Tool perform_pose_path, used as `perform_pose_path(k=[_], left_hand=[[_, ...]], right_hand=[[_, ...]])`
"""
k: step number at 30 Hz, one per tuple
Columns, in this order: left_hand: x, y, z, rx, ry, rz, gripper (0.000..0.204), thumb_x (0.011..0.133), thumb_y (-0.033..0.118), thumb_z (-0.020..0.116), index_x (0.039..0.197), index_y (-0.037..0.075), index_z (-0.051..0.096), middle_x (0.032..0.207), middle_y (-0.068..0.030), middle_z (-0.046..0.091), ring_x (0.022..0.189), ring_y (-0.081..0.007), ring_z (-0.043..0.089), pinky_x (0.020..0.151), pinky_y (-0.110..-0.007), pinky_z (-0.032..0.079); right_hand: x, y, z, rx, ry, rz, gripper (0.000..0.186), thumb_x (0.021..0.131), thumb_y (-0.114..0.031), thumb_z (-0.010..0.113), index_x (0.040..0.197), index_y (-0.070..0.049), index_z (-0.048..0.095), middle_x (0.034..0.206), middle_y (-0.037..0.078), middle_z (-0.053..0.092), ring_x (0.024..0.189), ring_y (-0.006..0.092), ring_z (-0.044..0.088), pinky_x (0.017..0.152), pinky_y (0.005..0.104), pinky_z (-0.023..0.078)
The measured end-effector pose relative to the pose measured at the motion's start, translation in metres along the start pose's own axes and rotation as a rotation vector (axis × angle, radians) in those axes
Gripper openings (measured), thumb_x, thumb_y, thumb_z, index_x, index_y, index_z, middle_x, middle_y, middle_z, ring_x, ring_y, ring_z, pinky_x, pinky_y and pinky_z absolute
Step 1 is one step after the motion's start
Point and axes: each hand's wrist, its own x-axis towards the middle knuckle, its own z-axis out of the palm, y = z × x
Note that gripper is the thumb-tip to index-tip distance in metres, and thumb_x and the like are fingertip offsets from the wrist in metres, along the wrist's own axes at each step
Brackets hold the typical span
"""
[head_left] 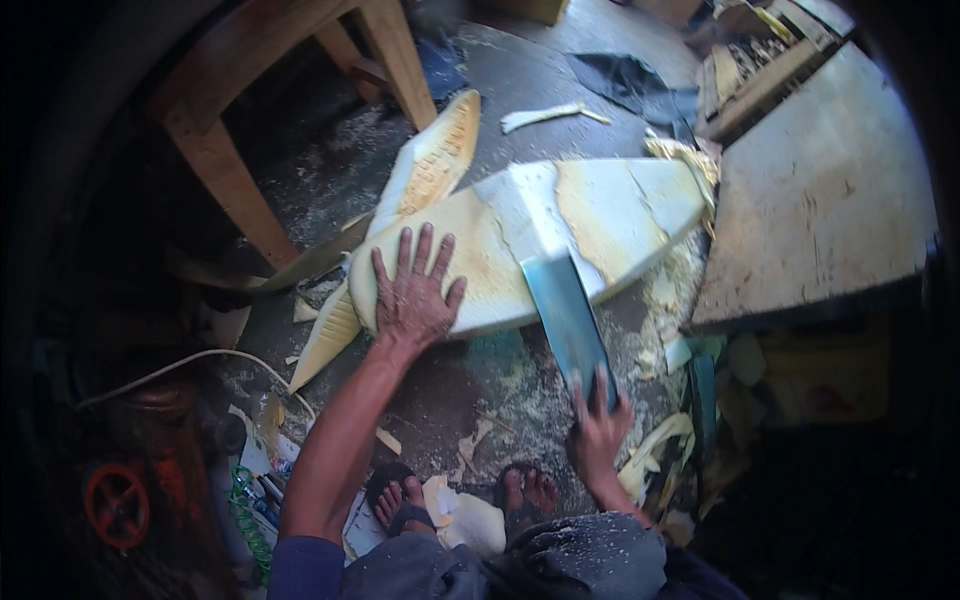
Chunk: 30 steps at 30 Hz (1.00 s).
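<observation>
Your left hand (415,295) lies flat on the near end of a pale yellow foam slab (560,235) on the workshop floor (520,90), fingers (425,245) spread apart and pointing toward 12 o'clock, palm pressing the slab's rounded tip. The slab runs from your palm out toward 2 o'clock, its white skin cracked and peeled in patches. Your right hand (598,425), at 5 o'clock from the slab, is clamped on the near end of a broad flat blue-grey blade (565,315), its fingers wrapped over the handle end. The blade reaches up toward 11 o'clock from that hand, and its far edge meets the slab's near side, just to the 3 o'clock side of your left hand. A second foam offcut (435,160) lies at 12 o'clock from your left hand, touching the slab. Foam chips (655,330) litter the floor around the blade. Your sandalled feet (460,495) stand at 6 o'clock. A wooden board (820,190) sits at 3 o'clock, wooden legs (225,170) at 10 o'clock.
</observation>
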Motion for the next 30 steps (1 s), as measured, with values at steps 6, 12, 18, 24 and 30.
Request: perform_pose_path(k=[6,12,18,24,30], left_hand=[[-0.001,0.004,0.001,0.037,-0.147,-0.051,0.069,0.104,0.053,0.044,0.165,0.022,0.037,0.174,-0.0120,0.027,0.161,-0.0372,0.020,0.123,-0.075,0.007],[0.014,0.004,-0.010,0.004,-0.182,-0.060,0.071,0.104,0.055,0.044,0.166,0.021,0.036,0.173,-0.0132,0.028,0.160,-0.0390,0.022,0.123,-0.073,0.011],[0.014,0.002,-0.009,-0.001,-0.181,-0.040,0.071,0.104,0.057,0.042,0.165,0.022,0.037,0.174,-0.0120,0.028,0.161,-0.0367,0.020,0.122,-0.075,0.009],[0.016,0.001,-0.011,0.000,-0.209,-0.074,0.072,0.104,0.059,0.039,0.166,0.023,0.035,0.175,-0.0112,0.026,0.162,-0.0367,0.019,0.123,-0.074,0.008],[0.016,0.000,-0.011,0.017,-0.224,-0.047,0.072,0.104,0.060,0.039,0.166,0.023,0.035,0.174,-0.0117,0.027,0.161,-0.0366,0.020,0.123,-0.074,0.009]], right_hand=[[0.047,-0.010,0.007,-0.018,0.024,-0.030,0.066,0.084,0.001,0.060,0.145,-0.025,0.065,0.164,0.006,0.048,0.131,0.0369,0.049,0.107,0.0501,0.033],[0.021,-0.004,0.007,0.016,-0.036,0.033,0.070,0.083,0.003,0.057,0.146,-0.026,0.065,0.164,0.007,0.049,0.133,0.0399,0.046,0.106,0.0507,0.035],[0.069,-0.015,0.015,0.021,0.029,-0.019,0.069,0.085,0.003,0.056,0.146,-0.027,0.064,0.164,0.009,0.049,0.133,0.0403,0.047,0.107,0.0505,0.035],[-0.005,-0.007,-0.009,0.078,-0.052,0.007,0.076,0.075,0.011,0.058,0.143,-0.022,0.068,0.166,0.013,0.045,0.132,0.0397,0.049,0.109,0.0498,0.035],[0.037,-0.014,0.002,0.055,-0.017,0.050,0.062,0.087,0.003,0.061,0.143,-0.024,0.068,0.164,0.010,0.049,0.135,0.0378,0.049,0.110,0.0486,0.034]])
